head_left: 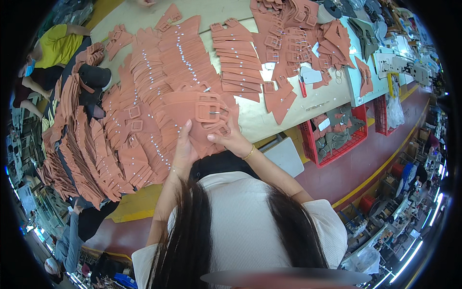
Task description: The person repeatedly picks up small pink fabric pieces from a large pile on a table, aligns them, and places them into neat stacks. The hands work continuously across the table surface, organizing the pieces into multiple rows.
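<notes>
My left hand [186, 150] is closed on the lower left edge of a stack of orange-brown leather-like buckle straps [179, 107]. My right hand [236, 139] grips the same straps from the right, its thumb bent over the edge below the buckles. A square covered buckle [208, 111] with a metal prong lies uppermost between the hands; more buckles show under it. The fingers beneath the straps are hidden. Overlapping rows of orange-brown cut pieces [144, 62] with small white tags spread under and beside the straps.
More buckle pieces [293, 45] lie at the back right of the table [332, 94], near red-handled scissors [302, 89] and a white card [312, 75]. Below stand a red crate [332, 156] and a white stool [284, 158]. Another person [57, 45] is at the left; a sewing machine [409, 67] stands far right.
</notes>
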### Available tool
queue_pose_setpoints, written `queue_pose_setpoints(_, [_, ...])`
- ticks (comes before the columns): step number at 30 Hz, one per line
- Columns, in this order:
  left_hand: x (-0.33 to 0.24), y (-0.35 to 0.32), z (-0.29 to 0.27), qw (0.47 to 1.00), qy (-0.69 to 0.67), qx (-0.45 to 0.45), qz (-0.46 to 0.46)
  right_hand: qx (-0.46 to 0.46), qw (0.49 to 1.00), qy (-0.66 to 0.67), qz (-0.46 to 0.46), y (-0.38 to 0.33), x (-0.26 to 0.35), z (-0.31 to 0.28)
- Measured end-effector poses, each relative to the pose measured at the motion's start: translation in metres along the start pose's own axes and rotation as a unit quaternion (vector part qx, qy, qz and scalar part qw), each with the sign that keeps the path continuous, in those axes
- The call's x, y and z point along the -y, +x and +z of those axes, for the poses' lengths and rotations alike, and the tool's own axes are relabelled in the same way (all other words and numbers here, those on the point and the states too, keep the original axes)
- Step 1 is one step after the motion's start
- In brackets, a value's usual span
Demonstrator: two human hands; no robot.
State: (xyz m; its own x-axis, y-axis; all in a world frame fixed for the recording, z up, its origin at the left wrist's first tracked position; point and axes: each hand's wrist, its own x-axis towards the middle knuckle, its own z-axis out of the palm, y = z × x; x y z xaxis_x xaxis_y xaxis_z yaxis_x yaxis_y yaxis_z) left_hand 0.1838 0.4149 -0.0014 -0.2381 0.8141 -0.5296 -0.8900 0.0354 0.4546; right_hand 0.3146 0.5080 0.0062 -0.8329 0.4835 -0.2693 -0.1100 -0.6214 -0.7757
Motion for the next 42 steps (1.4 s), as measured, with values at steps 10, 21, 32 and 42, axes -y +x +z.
queue_pose_setpoints(10, [-0.016,-0.022,-0.014,0.996,-0.084,0.026,-0.021,-0.516,0.789,-0.333,-0.003,0.004,-0.016,-0.215])
queue_pose_setpoints(21, [0.007,-0.024,-0.035,0.998,-0.028,-0.042,-0.04,-0.615,0.717,-0.305,0.118,-0.006,-0.052,-0.275])
queue_pose_setpoints(32, [0.006,-0.015,-0.023,0.997,-0.048,-0.018,-0.063,-0.635,0.637,-0.392,0.192,-0.018,-0.036,-0.257])
queue_pose_setpoints(42, [0.0,-0.024,-0.023,0.976,-0.076,0.047,-0.199,-0.482,0.688,-0.491,0.229,-0.068,-0.093,-0.31])
